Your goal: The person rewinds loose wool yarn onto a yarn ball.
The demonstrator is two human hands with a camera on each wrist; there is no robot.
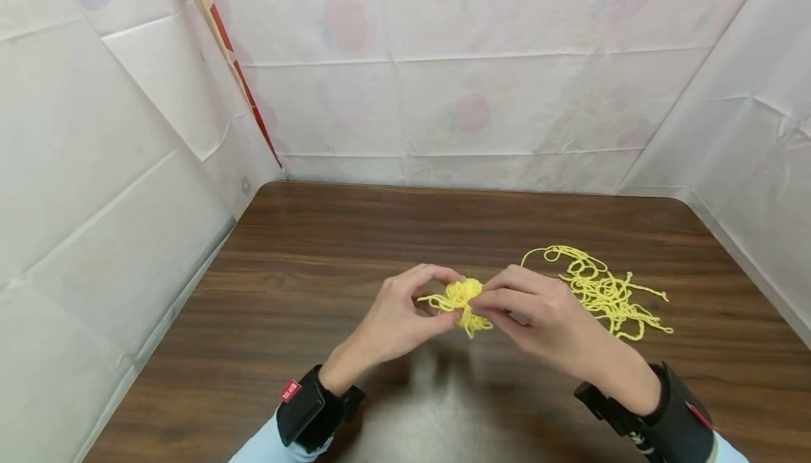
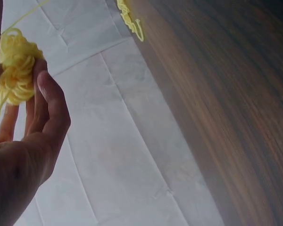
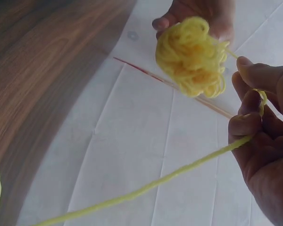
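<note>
- left hand [image 1: 393, 319] pinches a small yellow yarn ball [image 1: 464, 296] above the wooden table [image 1: 317, 273], steadying it for winding.
- right hand [image 1: 538, 315] pinches the yarn strand [image 3: 179, 174], apparently keeping it taut.
- loose yarn pile [image 1: 598, 290] lies at the ball's three o'clock.

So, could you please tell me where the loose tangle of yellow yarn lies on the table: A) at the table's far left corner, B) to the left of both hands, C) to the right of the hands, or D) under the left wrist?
C: the loose yarn lies on the table beyond the right hand, while both hands hold the small yarn ball.
</note>
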